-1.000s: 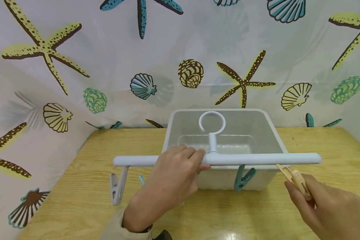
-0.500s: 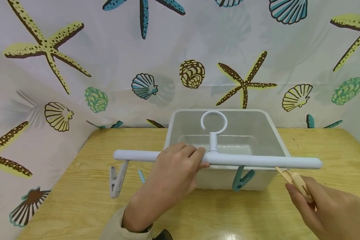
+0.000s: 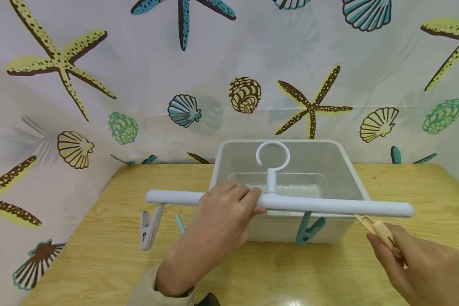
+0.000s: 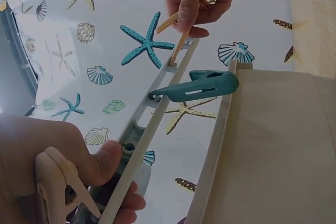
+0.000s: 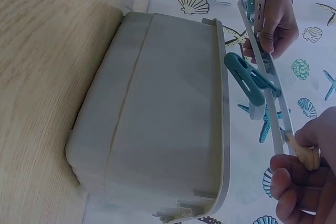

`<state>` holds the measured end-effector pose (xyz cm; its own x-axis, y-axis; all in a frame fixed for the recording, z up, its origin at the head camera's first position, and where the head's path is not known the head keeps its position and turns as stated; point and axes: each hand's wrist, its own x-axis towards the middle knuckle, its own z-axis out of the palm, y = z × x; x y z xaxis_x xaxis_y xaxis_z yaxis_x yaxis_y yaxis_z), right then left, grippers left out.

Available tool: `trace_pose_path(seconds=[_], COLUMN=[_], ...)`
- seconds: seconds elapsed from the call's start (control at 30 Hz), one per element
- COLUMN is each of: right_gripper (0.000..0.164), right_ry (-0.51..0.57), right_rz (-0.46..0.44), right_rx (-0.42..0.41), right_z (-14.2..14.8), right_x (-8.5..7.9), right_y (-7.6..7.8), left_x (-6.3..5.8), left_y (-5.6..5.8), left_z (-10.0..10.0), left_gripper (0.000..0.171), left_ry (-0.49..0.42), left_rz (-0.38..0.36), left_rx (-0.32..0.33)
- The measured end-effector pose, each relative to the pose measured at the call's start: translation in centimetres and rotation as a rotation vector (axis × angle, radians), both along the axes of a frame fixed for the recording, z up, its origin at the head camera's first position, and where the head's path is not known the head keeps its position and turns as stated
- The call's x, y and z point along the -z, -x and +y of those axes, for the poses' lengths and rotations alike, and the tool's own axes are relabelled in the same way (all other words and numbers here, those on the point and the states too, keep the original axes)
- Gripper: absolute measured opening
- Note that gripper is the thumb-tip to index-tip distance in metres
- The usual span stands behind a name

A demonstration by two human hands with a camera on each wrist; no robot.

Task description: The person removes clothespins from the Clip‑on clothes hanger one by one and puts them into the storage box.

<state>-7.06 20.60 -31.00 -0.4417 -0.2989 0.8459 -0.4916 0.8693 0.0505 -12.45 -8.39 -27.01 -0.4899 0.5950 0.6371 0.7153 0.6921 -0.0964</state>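
My left hand point(image 3: 225, 214) grips a white hanger point(image 3: 340, 205) near its middle, beside the upright hook. Between thumb and fingers my right hand point(image 3: 424, 255) pinches a beige clothespin point(image 3: 384, 236), whose tip meets the underside of the bar near its right end. A teal clothespin point(image 3: 307, 229) hangs from the bar between the two hands, and a grey clothespin point(image 3: 150, 229) hangs at the left end. Part of a light blue clothespin point(image 3: 180, 224) shows behind my left forearm. In the left wrist view, a pale clothespin point(image 4: 55, 182) hangs next to my left hand.
Behind the hanger, a white plastic bin point(image 3: 290, 229) stands on the wooden table point(image 3: 99, 250), its rim close to the teal clothespin. A curtain point(image 3: 214, 55) printed with starfish and shells hangs along the back and sides.
The hanger has tilted slightly, left end up and right end down. My right hand and the beige clothespin have shifted a little right and down with the bar.
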Motion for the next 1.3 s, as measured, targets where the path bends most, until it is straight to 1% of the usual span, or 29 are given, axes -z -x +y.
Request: trace_pose_path(seconds=[0.23, 0.57, 0.83, 0.93, 1.2, 1.3], right_gripper=[0.057, 0.058, 0.056, 0.057, 0.058, 0.058], right_ry=[-0.006, -0.005, -0.010, -0.005, -0.016, -0.023], right_rz=[-0.015, 0.008, 0.005, 0.024, 0.005, -0.015], right_rx=[-0.003, -0.014, -0.033, -0.039, -0.023, -0.013], right_z=[0.10, 0.01, 0.21, 0.10, 0.40, 0.70], right_x=[-0.08, -0.26, -0.45, -0.57, -0.46, -0.34], right_y=[-0.22, -0.21, -0.19, -0.18, -0.10, -0.10], left_x=[-0.01, 0.09, -0.02, -0.08, -0.17, -0.22], left_y=[0.21, 0.28, 0.21, 0.23, 0.15, 0.13], left_z=[-0.03, -0.25, -0.35, -0.37, -0.33, -0.37], left_gripper=[0.019, 0.019, 0.019, 0.019, 0.018, 0.018], left_ry=[0.002, -0.001, -0.005, -0.007, 0.002, 0.000], left_rz=[-0.005, -0.033, -0.033, -0.032, -0.034, -0.036], left_rx=[0.007, 0.005, 0.004, 0.005, 0.006, 0.002])
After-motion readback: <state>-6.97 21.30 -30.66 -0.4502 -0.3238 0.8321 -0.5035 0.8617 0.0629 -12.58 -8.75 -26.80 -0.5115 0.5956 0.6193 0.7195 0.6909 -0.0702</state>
